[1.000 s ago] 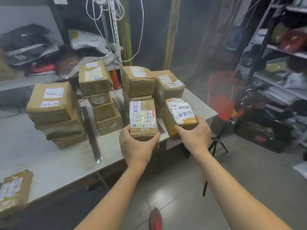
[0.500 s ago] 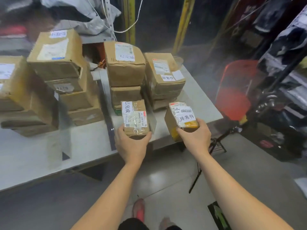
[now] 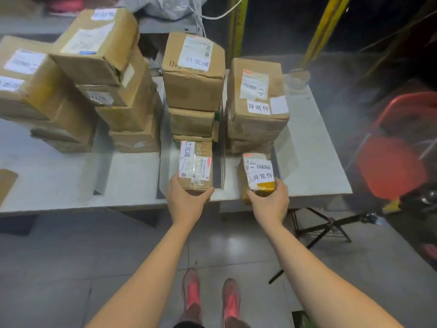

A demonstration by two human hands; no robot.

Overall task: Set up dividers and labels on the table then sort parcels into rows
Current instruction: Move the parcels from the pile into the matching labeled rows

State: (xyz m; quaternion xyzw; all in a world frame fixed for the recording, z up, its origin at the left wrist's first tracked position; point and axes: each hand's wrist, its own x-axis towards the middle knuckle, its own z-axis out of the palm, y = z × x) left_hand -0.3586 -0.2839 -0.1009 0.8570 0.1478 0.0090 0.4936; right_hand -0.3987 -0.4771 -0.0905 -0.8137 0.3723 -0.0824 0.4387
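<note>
My left hand (image 3: 185, 202) grips the near end of a small brown parcel (image 3: 196, 165) with a white handwritten label, at the table's front edge before a stack of boxes (image 3: 192, 74). My right hand (image 3: 268, 204) grips a smaller taped parcel (image 3: 259, 172) with a white label and yellow tape, in front of another stack (image 3: 256, 102). Thin metal divider strips (image 3: 222, 159) stand between the rows on the white table (image 3: 312, 166). Whether the two parcels rest on the table or hang just above it is unclear.
More brown box stacks (image 3: 99, 67) fill the table's left half, and a flat parcel corner (image 3: 7, 183) shows at the far left. A red basket (image 3: 392, 157) and a black tripod stand (image 3: 326, 226) sit right of the table. My red shoes (image 3: 212, 299) are on the grey floor.
Both hands have carried their parcels forward and down to the table's front edge, each before its own stack. The view has tilted down and come closer to the table.
</note>
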